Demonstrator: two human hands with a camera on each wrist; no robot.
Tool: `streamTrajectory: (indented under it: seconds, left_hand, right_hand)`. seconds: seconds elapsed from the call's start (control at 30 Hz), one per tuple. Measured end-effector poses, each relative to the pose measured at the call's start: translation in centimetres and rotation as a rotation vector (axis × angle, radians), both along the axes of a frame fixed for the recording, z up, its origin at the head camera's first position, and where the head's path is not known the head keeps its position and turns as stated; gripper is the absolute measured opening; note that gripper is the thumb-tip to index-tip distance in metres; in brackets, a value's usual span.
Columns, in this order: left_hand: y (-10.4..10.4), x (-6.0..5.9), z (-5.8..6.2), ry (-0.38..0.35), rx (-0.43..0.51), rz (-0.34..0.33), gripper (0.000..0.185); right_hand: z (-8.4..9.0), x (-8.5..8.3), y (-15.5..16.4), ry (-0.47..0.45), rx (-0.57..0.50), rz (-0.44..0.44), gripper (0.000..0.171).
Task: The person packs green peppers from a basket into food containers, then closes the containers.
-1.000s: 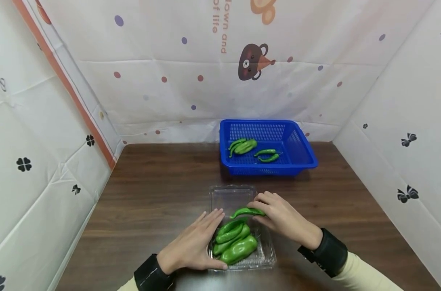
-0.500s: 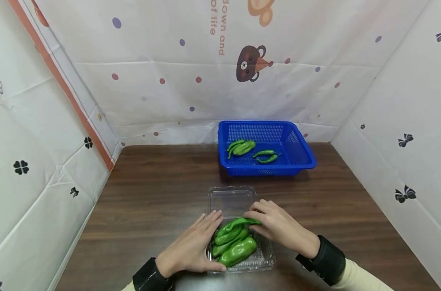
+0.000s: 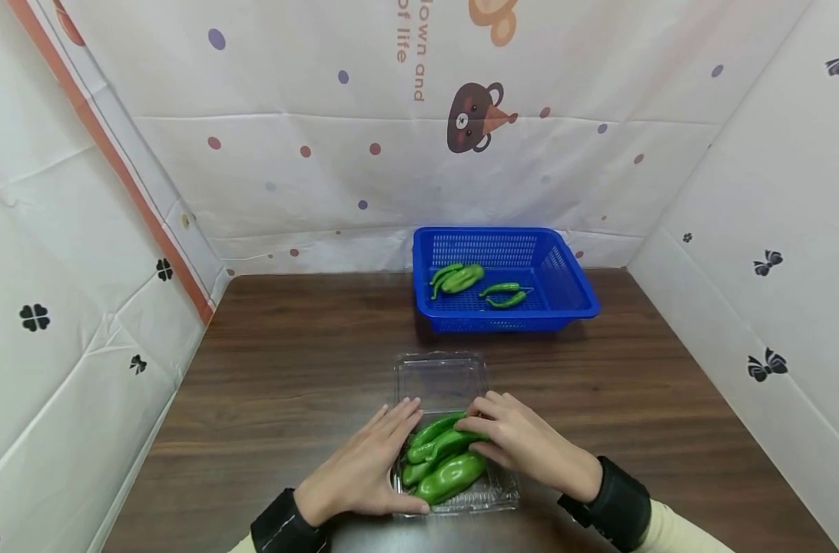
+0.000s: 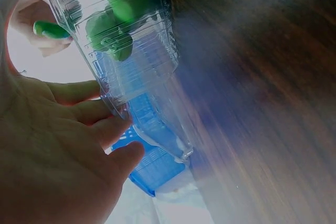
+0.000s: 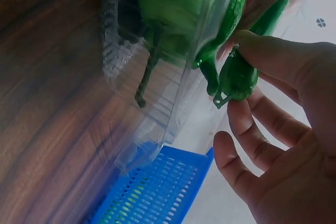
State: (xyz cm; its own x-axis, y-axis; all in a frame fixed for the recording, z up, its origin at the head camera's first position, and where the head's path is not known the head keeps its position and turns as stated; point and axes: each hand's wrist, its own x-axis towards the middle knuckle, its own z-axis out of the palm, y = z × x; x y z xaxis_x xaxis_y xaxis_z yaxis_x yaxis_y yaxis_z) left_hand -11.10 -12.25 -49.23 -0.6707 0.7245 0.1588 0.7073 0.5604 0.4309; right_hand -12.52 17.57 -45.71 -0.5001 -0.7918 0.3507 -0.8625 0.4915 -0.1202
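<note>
My right hand (image 3: 526, 444) pinches a green chili pepper (image 5: 239, 77) between thumb and fingers near its stem end. In the head view this chili lies over the other peppers inside a clear plastic clamshell box (image 3: 497, 501). Several green peppers fill the left part of the box, a broad glossy one (image 3: 451, 478) nearest me and slimmer ones behind it. Along the box's left side rests my left hand (image 3: 367, 467), fingers extended and thumb at the near edge. The left wrist view has those fingertips right at the rim (image 4: 113, 106).
The box's lid (image 3: 442, 382) lies folded back on the far side. Behind it stands a blue mesh basket (image 3: 509, 316) holding several green peppers (image 3: 463, 279). Beneath everything is a dark wooden table (image 3: 288, 369), walled by printed white cloth (image 3: 309, 184) on three sides.
My right hand has brought the chili toward me and down, from above the box's far edge onto the peppers inside. The left hand has stayed along the box's side.
</note>
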Motion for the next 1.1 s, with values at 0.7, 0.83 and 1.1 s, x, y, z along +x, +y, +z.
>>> streamTrajectory:
  seconds: [0.7,0.83,1.1]
  left_hand:
    - [0.0,-0.1,-0.3,0.022,0.002,0.006,0.122]
    - [0.0,-0.1,-0.4,0.023,0.006,0.008,0.122]
    - [0.0,-0.1,-0.4,0.009,0.016,0.007,0.122]
  right_hand:
    - [-0.9,0.3,-0.1,-0.03,0.033,0.0,0.04]
    - [-1.3,0.4,-0.1,-0.032,0.034,0.004,0.041]
    - [-1.5,0.5,-0.1,-0.062,0.031,-0.005,0.044]
